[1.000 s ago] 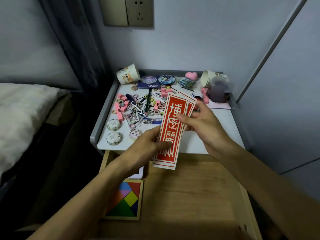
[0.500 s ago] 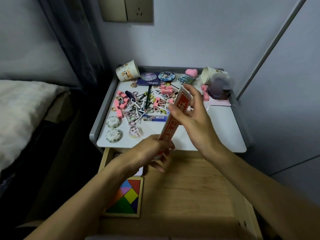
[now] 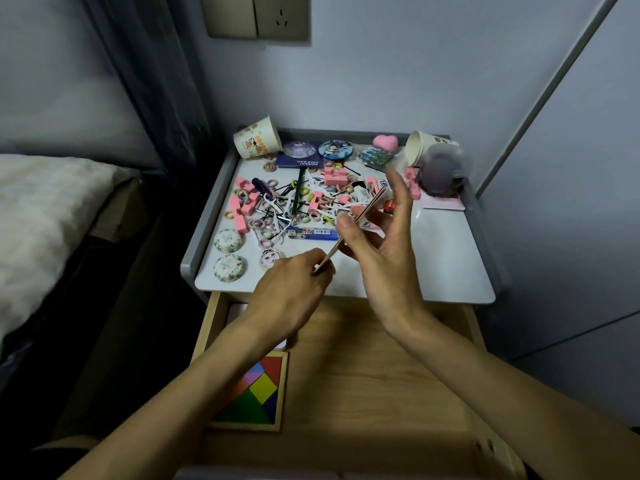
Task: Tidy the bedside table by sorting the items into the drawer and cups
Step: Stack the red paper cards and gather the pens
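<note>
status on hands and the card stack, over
Left hand grips card stack low end; right hand pinches it higher up. Stack edge-on above tabletop, not yet in drawer. Tangram puzzle at drawer's left; path down looks open.

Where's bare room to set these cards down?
For the cards, the drawer floor right of the tangram puzzle is bare, as is the tabletop front right, in front of the pink paper. Left and back are crowded with hair ties and pink blocks.

Card stack [image 3: 372, 204] edge-on, faces hidden. Purple object [image 3: 438, 173] beside right cup [image 3: 420, 148] blurred, unidentifiable. Wall socket [image 3: 258, 15] cut by top edge.
</note>
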Action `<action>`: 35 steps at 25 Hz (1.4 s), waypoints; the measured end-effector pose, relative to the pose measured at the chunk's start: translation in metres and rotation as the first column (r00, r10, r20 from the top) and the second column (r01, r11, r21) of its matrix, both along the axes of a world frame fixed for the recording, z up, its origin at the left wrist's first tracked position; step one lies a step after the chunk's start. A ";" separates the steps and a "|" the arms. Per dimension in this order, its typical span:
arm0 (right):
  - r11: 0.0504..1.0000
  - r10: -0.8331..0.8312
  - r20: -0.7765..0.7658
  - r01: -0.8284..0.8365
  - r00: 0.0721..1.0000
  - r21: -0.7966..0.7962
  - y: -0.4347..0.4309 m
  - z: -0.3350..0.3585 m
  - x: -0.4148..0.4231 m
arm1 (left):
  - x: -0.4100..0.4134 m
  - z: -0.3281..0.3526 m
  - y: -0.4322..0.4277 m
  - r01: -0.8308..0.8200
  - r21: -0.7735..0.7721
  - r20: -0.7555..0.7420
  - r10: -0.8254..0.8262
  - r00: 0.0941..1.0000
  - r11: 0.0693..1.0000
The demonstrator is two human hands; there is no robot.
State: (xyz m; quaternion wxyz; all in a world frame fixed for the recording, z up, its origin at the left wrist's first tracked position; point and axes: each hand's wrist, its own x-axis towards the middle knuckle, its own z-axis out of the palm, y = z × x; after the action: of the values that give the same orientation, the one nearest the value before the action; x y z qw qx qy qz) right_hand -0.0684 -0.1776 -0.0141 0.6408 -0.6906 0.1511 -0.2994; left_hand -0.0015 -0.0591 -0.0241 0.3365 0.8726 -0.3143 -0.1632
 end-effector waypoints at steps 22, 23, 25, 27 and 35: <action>0.996 -0.089 0.082 0.086 0.993 0.035 0.007 -0.002 0.000 | -0.011 0.004 0.008 -0.030 -0.010 0.721 0.028 0.693 1.000; 0.995 -0.092 0.077 0.089 0.993 0.042 0.007 -0.002 0.000 | -0.011 0.003 0.008 -0.015 0.002 0.740 0.009 0.673 1.000; 0.995 -0.086 0.071 0.082 0.994 0.060 0.010 -0.002 -0.001 | -0.010 0.001 0.009 -0.004 0.032 0.750 -0.022 0.662 0.999; 0.994 -0.082 0.049 0.078 0.995 0.078 0.010 -0.001 -0.001 | -0.006 0.002 0.008 -0.065 0.014 0.702 0.037 0.712 0.998; 0.978 0.165 -0.241 -0.128 0.956 0.162 0.005 0.007 -0.019 | -0.004 0.029 0.034 -0.190 -0.376 -0.477 -0.013 0.879 0.907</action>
State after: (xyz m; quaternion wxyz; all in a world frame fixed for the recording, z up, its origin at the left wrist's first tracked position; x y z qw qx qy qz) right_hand -0.0871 -0.1730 -0.0067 0.6851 -0.6842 0.2010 -0.1486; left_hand -0.0058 -0.0252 0.0049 0.5855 0.7301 -0.2096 -0.2831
